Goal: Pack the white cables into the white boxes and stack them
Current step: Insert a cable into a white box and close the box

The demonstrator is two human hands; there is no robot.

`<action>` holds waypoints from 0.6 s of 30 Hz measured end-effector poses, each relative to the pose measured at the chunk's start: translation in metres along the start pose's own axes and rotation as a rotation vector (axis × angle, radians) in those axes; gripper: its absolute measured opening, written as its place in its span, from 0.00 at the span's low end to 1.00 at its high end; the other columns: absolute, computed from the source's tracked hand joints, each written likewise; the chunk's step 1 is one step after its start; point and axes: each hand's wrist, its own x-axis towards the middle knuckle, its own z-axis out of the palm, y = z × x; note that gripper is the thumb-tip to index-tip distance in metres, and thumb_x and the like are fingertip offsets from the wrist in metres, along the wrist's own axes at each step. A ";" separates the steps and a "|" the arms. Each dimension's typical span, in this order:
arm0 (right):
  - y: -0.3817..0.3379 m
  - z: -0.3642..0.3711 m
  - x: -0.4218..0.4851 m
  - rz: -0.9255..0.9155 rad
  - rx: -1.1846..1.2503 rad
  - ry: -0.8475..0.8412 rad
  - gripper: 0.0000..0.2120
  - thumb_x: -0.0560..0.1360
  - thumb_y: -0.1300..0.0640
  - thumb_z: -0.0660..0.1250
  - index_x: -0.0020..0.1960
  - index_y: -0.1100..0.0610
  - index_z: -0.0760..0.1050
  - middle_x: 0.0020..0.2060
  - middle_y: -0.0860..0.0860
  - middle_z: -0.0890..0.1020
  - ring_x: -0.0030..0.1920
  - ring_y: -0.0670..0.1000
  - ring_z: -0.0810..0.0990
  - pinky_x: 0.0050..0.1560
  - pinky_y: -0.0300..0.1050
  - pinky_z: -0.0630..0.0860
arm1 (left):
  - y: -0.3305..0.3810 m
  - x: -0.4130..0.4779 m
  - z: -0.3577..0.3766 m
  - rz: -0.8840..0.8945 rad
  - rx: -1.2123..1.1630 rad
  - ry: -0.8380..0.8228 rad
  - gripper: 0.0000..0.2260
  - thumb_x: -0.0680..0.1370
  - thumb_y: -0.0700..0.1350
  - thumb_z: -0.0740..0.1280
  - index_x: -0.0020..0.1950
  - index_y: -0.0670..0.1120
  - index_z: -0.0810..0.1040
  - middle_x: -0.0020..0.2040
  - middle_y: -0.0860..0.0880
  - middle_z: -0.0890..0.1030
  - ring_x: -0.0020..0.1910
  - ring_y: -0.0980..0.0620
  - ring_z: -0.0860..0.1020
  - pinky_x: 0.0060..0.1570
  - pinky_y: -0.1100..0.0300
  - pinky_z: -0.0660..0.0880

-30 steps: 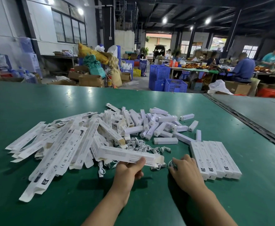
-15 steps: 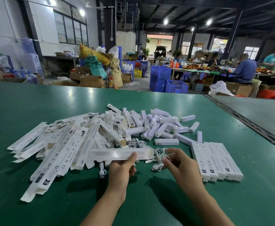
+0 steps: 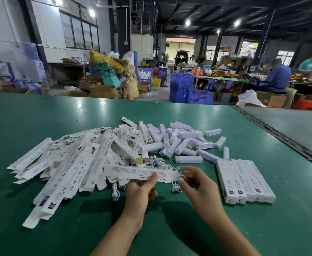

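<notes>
My left hand (image 3: pixel 142 187) grips a long white box (image 3: pixel 133 172) level above the green table, its open end pointing right. My right hand (image 3: pixel 197 182) pinches a bundled white cable (image 3: pixel 177 179) right at that open end. More loose white cables (image 3: pixel 156 161) lie just beyond the box. A row of several closed white boxes (image 3: pixel 243 182) lies side by side to the right of my right hand. A heap of flat unfilled boxes (image 3: pixel 73 163) spreads on the left.
Several small white lamp bars (image 3: pixel 181 145) lie scattered behind the cables. A seam (image 3: pixel 280 137) separates this green table (image 3: pixel 40 115) from a neighbouring one on the right. Blue crates (image 3: pixel 192 91) and seated people are far behind.
My right hand picked a cable from the pile and brought it to the box's right end. My left hand lifted the box slightly and held it steady.
</notes>
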 end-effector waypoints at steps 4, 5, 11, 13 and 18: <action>0.002 0.003 0.002 0.088 0.135 -0.004 0.10 0.69 0.62 0.77 0.47 0.53 0.80 0.40 0.51 0.85 0.42 0.49 0.84 0.46 0.41 0.81 | -0.001 -0.004 0.003 -0.046 0.042 0.013 0.19 0.71 0.50 0.77 0.27 0.47 0.72 0.25 0.50 0.75 0.27 0.51 0.77 0.45 0.48 0.76; 0.002 0.002 0.003 0.096 0.151 -0.011 0.08 0.69 0.62 0.77 0.46 0.54 0.81 0.39 0.51 0.85 0.41 0.50 0.84 0.46 0.41 0.81 | 0.000 -0.004 0.003 -0.046 0.041 0.009 0.18 0.70 0.51 0.77 0.26 0.48 0.73 0.25 0.51 0.75 0.27 0.52 0.77 0.45 0.49 0.77; 0.002 0.003 0.000 0.152 0.182 -0.176 0.11 0.67 0.60 0.79 0.48 0.52 0.83 0.41 0.52 0.86 0.43 0.53 0.85 0.48 0.43 0.81 | 0.002 -0.007 0.004 -0.013 0.028 -0.018 0.14 0.71 0.50 0.76 0.30 0.46 0.78 0.25 0.55 0.77 0.27 0.55 0.77 0.35 0.59 0.77; 0.002 0.005 -0.002 0.135 0.128 -0.195 0.15 0.66 0.60 0.80 0.49 0.49 0.83 0.42 0.50 0.86 0.45 0.51 0.85 0.51 0.43 0.81 | 0.004 -0.007 0.003 -0.012 0.005 -0.004 0.12 0.70 0.49 0.77 0.34 0.46 0.77 0.25 0.54 0.77 0.27 0.54 0.76 0.37 0.56 0.76; 0.004 0.006 -0.002 0.016 -0.015 -0.141 0.14 0.70 0.59 0.77 0.49 0.43 0.81 0.41 0.44 0.85 0.42 0.45 0.84 0.49 0.41 0.80 | 0.006 -0.007 0.001 -0.008 -0.016 -0.047 0.09 0.70 0.49 0.75 0.35 0.45 0.81 0.29 0.51 0.78 0.30 0.52 0.75 0.36 0.56 0.74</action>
